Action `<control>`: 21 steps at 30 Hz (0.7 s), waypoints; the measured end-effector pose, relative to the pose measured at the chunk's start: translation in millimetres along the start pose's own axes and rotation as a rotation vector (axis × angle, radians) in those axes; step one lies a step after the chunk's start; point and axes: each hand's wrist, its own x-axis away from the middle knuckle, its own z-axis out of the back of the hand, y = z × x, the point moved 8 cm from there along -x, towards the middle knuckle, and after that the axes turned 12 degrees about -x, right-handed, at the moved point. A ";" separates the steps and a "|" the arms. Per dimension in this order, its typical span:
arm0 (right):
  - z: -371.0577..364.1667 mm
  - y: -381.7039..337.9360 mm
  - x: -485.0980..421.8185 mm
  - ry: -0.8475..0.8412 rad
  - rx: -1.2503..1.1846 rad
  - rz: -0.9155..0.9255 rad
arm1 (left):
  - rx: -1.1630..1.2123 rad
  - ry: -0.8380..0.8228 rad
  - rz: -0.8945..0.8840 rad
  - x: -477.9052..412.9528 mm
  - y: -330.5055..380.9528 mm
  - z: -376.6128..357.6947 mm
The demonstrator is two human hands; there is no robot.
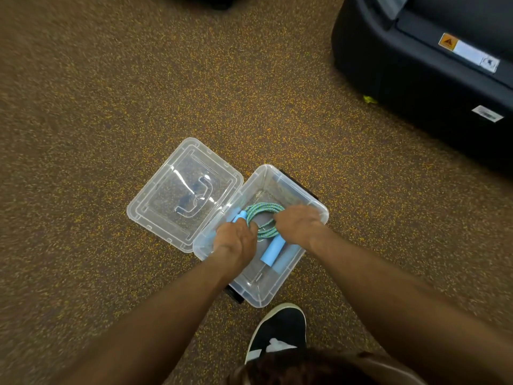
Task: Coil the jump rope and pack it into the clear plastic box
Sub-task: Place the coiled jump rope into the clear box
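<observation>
The clear plastic box (288, 179) stands open on the floor, its clear lid (155, 195) lying flat to the left of it. A coiled jump rope (261, 209) with a teal braided cord sits inside the box. One light blue handle (273, 250) lies in the box's near half; a second blue handle (239, 216) pokes out above my left hand. My left hand (234, 237) grips the coil's left side. My right hand (298, 222) holds the coil's right side, both hands reaching down into the box.
Brown carpet speckled with yellow covers the floor. A large black machine base (433, 87) with warning labels fills the upper right. My black and white shoe (277, 330) stands just below the box. Small black latches show at the box's edges.
</observation>
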 end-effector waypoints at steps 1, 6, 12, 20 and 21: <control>-1.2 -0.3 -0.2 0.004 0.002 0.004 | -0.001 -0.001 -0.007 0.9 0.8 1.5; 15.7 1.7 10.5 0.060 -0.227 0.063 | 0.132 -0.009 0.019 5.8 -9.0 11.9; 46.7 8.1 36.8 0.082 -0.624 0.155 | 0.629 0.183 0.080 34.7 -59.9 60.6; 85.7 5.8 72.7 0.175 -0.796 0.210 | 1.009 0.331 0.163 74.4 -118.8 52.6; 89.8 3.1 74.4 0.178 -0.808 0.216 | 1.041 0.335 0.186 79.3 -126.8 47.3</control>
